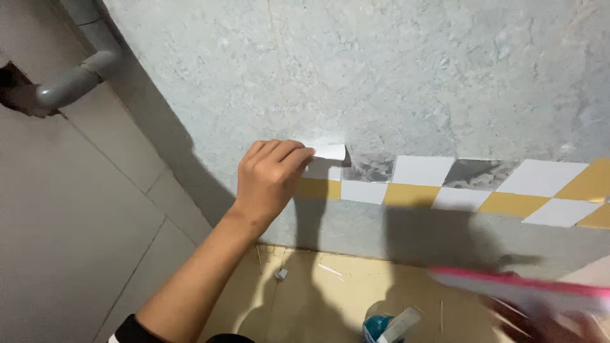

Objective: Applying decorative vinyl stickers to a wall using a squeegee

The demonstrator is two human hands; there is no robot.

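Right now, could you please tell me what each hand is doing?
Left hand: closed on a white sticker at the wall.
Right hand: blurred; seems to hold a pink-edged sheet, grip cannot be told.

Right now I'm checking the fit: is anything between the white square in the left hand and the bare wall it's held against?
Nothing visible. The left hand pinches the white square against bare grey wall, beside the checkered tile strip.
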